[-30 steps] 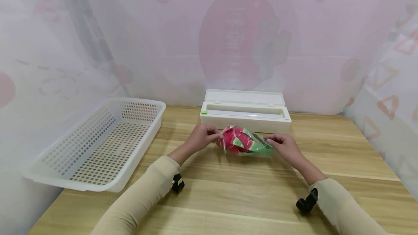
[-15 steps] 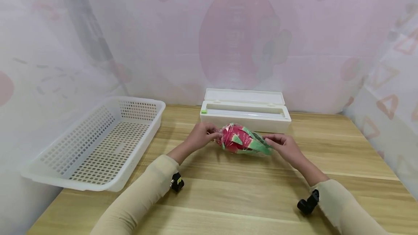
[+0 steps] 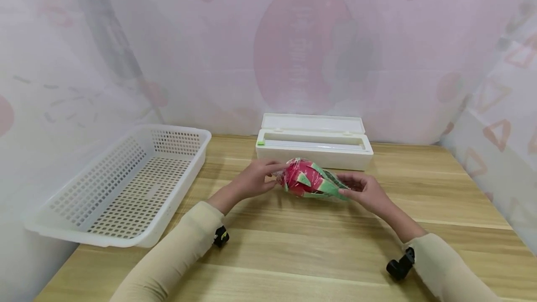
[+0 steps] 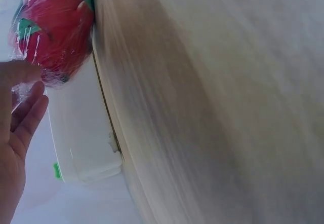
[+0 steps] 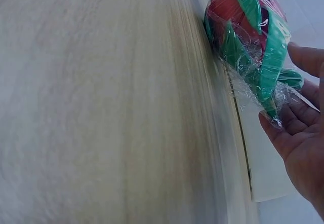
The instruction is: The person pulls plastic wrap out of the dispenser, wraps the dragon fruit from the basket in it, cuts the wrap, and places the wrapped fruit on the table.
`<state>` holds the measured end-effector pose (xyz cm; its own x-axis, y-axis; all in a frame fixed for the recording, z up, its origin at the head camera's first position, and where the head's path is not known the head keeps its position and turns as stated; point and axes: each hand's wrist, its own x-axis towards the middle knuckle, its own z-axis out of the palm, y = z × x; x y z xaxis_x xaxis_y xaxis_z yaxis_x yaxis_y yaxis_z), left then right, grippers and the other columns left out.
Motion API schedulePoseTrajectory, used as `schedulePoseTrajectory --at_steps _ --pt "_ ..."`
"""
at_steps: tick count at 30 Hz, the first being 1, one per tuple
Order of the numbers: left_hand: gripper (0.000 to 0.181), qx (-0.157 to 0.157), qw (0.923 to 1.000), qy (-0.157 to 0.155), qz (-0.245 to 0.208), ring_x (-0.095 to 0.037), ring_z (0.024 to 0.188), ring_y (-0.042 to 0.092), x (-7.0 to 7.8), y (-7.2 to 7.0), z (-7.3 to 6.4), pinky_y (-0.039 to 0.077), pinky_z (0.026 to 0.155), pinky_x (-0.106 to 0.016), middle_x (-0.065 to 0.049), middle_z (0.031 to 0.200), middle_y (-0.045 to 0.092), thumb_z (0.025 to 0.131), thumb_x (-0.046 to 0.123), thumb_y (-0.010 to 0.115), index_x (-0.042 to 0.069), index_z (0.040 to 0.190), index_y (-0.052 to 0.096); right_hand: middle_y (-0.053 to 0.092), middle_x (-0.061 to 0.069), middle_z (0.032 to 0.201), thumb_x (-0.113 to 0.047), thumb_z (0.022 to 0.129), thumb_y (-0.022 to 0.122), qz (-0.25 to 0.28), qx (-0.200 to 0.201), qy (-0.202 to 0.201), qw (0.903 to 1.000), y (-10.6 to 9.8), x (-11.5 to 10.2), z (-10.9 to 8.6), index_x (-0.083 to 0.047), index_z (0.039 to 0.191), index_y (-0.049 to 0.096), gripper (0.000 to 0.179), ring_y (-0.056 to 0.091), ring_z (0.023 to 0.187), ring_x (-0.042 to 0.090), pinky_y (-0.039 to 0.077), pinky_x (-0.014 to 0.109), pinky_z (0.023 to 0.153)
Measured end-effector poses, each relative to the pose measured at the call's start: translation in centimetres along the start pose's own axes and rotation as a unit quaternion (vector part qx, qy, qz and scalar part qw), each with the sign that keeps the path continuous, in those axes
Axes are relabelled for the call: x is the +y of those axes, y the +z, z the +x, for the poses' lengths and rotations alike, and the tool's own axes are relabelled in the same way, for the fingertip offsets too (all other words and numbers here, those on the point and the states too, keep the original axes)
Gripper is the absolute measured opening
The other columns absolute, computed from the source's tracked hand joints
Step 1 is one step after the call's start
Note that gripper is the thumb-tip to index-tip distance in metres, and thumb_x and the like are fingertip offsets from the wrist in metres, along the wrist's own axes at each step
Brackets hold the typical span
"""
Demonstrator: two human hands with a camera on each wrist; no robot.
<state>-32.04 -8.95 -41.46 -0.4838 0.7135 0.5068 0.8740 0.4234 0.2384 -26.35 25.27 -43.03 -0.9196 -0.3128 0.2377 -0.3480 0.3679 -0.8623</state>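
Note:
A dragon fruit (image 3: 303, 178), red with green leaf-like scales, lies wrapped in clear cling film on the wooden table. My left hand (image 3: 254, 180) is at its rounded end, thumb and fingers apart, the forefinger touching the crumpled film. At the leafy end is my right hand (image 3: 369, 193), its fingers spread loosely about the gathered film and leaf tips. In the left wrist view the red end of the dragon fruit (image 4: 59, 31) shows beside the fingertips. The right wrist view shows the green tips of the dragon fruit (image 5: 274, 51) between thumb and fingers.
Behind the fruit stands a white cling film dispenser (image 3: 312, 158), lid raised, with a green slider (image 3: 261, 143) at its left end. A white perforated basket (image 3: 197, 171) sits on the left. Pale printed cloth (image 3: 201, 83) encloses the back and sides of the table (image 3: 302, 255).
Both hands have loosened from pinching the film ends: the left fingers have spread apart, and the right thumb has parted from its fingers. The dragon fruit has settled slightly and stays in place.

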Motion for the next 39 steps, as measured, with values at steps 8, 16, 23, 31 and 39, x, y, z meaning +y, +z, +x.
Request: schedulePoseTrajectory --at_steps 8,16,23,31,39 --pt "0.026 0.047 0.9912 0.05 0.113 -0.017 0.087 0.069 0.53 -0.06 0.08 0.055 0.077 -0.024 -0.007 0.101 0.071 0.087 0.004 0.071 0.005 0.113 0.072 0.064 0.02 0.12 -0.014 0.09 0.071 -0.003 0.001 0.015 0.9999 -0.02 0.14 -0.1 0.005 0.125 0.061 0.041 0.062 0.102 0.022 0.052 0.022 0.078" --pt "0.017 0.064 0.9929 0.018 0.099 -0.014 0.085 0.07 0.32 0.25 0.16 0.055 0.075 -0.024 -0.003 0.095 0.074 0.086 0.011 0.075 0.008 0.102 0.076 0.069 0.015 0.112 -0.018 0.092 0.069 -0.037 0.016 0.013 0.9991 -0.11 0.72 0.0 0.0 0.116 0.07 0.03 0.061 0.085 0.009 0.052 0.023 0.068" --pt "0.014 0.047 0.997 -0.026 0.055 -0.01 0.08 0.068 -0.07 0.6 0.27 0.053 0.072 -0.018 -0.002 0.09 0.073 0.085 0.01 0.074 0.008 0.099 0.076 0.069 0.011 0.113 -0.021 0.092 0.068 -0.064 0.024 0.01 0.9976 -0.13 0.84 0.07 -0.004 0.114 0.072 0.028 0.063 0.1 0.008 0.052 0.021 0.077" --pt "0.007 0.045 0.9979 -0.032 0.034 -0.012 0.081 0.069 -0.07 0.5 0.47 0.053 0.073 -0.018 -0.003 0.088 0.073 0.084 0.007 0.075 0.006 0.091 0.076 0.069 0.013 0.112 -0.019 0.093 0.068 -0.07 0.027 0.015 0.9971 -0.13 0.53 0.15 -0.003 0.114 0.072 0.027 0.063 0.103 0.017 0.052 0.022 0.078" --pt "0.006 0.036 0.9986 -0.033 0.021 -0.011 0.08 0.068 -0.27 0.54 0.33 0.053 0.073 -0.018 -0.002 0.087 0.073 0.085 0.007 0.075 0.007 0.091 0.075 0.07 0.012 0.109 -0.018 0.092 0.069 -0.063 0.02 0.015 0.9977 -0.2 0.47 0.21 -0.003 0.115 0.072 0.028 0.063 0.088 0.009 0.052 0.022 0.07"
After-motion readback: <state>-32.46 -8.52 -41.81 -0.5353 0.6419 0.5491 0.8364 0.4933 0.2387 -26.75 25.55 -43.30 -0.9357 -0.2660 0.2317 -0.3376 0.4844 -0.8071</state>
